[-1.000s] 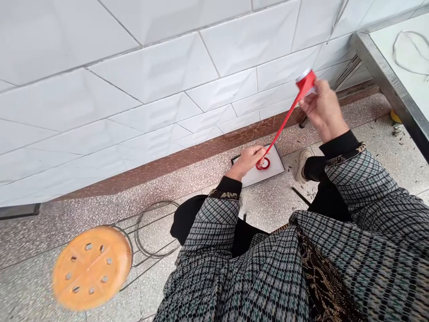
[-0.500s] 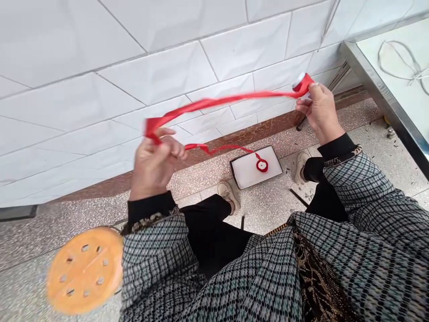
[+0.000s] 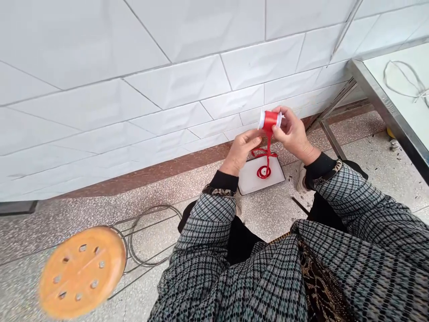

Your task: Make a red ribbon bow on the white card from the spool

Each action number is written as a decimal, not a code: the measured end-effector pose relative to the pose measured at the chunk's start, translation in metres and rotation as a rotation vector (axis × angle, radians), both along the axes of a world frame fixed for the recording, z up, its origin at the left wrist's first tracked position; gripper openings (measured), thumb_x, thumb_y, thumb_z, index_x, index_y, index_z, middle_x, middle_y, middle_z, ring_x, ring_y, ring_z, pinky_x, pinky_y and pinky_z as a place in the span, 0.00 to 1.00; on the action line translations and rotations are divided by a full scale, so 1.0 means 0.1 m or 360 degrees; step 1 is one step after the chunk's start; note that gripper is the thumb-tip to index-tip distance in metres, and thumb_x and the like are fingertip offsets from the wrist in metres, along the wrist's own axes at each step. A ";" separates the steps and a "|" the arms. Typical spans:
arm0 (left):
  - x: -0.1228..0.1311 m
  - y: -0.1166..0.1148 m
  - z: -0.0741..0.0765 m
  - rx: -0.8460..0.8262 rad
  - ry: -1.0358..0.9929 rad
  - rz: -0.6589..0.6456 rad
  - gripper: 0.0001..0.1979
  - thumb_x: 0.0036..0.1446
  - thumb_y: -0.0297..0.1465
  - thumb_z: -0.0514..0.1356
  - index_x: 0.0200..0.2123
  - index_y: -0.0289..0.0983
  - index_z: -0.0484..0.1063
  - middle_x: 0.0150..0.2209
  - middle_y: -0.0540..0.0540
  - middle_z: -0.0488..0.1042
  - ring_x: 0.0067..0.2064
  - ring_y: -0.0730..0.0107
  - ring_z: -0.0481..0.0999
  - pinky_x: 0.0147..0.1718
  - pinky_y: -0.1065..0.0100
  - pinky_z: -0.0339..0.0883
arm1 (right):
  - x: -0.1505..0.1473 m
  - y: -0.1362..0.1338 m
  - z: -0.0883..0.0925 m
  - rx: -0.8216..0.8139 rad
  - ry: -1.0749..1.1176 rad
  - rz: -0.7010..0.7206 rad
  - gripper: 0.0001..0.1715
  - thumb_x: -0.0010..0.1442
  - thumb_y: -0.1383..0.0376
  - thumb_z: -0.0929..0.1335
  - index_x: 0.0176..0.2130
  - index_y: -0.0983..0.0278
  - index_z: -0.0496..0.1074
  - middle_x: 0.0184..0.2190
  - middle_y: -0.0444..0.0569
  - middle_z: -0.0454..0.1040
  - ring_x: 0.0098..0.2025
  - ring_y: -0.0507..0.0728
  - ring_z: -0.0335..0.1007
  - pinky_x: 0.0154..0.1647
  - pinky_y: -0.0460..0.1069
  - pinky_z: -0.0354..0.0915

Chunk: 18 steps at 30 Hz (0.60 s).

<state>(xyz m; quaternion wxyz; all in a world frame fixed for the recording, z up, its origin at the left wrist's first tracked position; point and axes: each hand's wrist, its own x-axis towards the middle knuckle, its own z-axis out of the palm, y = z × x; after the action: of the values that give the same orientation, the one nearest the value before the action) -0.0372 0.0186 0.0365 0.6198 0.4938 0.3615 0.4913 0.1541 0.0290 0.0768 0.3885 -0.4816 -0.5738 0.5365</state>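
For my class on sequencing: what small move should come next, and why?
Probably the left hand should draw more red ribbon off the spool: that hand is beside it, the right hand holds it, and ribbon remains wound on.

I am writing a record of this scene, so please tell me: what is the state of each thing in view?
Right grip: closed on the spool.
Left grip: beside the spool; contact unclear.
Spool: held up sideways, red ribbon wound on it.
Ribbon: partly unwound, hanging down, loose rings over the white panel.
White panel: flat on the floor.
Orange stool: upright.
Cable: loosely looped on the table.
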 end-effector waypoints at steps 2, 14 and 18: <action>0.11 0.03 -0.03 -0.0089 -0.0272 -0.0039 0.16 0.52 0.41 0.75 0.40 0.39 0.85 0.43 0.44 0.86 0.49 0.60 0.82 0.59 0.58 0.70 | -0.03 0.00 -0.03 0.0253 -0.0166 -0.0067 0.28 0.64 0.61 0.74 0.61 0.56 0.66 0.51 0.54 0.76 0.45 0.61 0.76 0.39 0.51 0.77; 0.36 -0.01 -0.15 -0.0196 -0.0344 0.0331 0.20 0.45 0.41 0.78 0.29 0.36 0.72 0.29 0.53 0.73 0.31 0.77 0.68 0.36 0.71 0.64 | -0.13 0.19 -0.41 0.0648 -0.0256 -0.0396 0.18 0.58 0.64 0.70 0.49 0.62 0.69 0.36 0.45 0.74 0.26 0.51 0.67 0.28 0.47 0.66; 0.40 -0.02 -0.14 -0.0222 -0.0437 0.0466 0.27 0.43 0.38 0.78 0.23 0.37 0.60 0.23 0.57 0.64 0.27 0.80 0.63 0.31 0.73 0.59 | -0.18 0.18 -0.41 0.0289 -0.0127 -0.0416 0.15 0.59 0.64 0.71 0.47 0.61 0.70 0.32 0.41 0.72 0.22 0.49 0.65 0.23 0.45 0.61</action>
<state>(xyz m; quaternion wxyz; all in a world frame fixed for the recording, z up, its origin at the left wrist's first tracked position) 0.0027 0.0167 0.0221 0.6179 0.3204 0.3748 0.6124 0.1358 0.0465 0.0354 0.4738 -0.5360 -0.5674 0.4078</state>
